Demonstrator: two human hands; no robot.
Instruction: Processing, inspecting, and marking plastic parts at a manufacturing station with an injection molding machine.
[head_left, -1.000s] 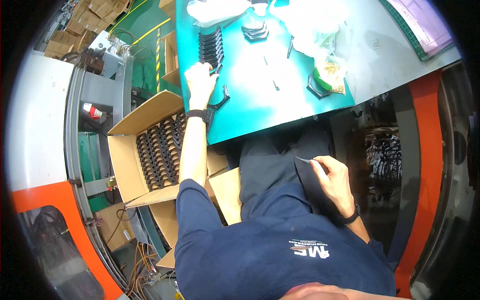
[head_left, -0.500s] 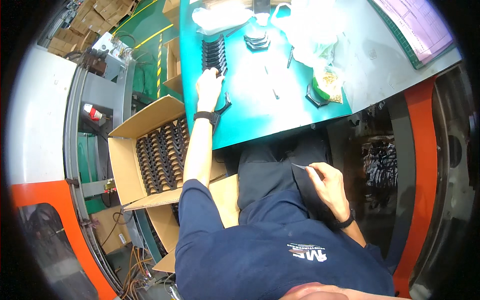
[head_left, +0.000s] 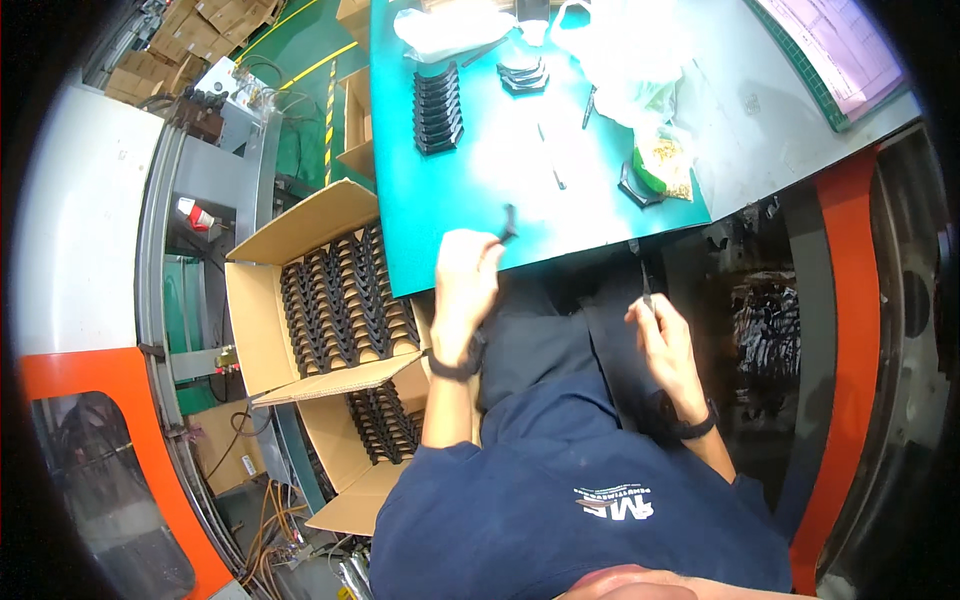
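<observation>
Left hand — closed on a black part at the near edge of the green surface; right hand — pinching a thin dark tool below that edge, over the lap. Step judged: part lifted off the surface toward the tool (contact not yet made); next move calls for bringing the two together, steadily. Nearby: stacked parts; box of black parts at the left.

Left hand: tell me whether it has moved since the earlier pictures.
Yes. The left hand has drawn back from the row of black parts on the green table to the near edge, holding a small black part.
</observation>
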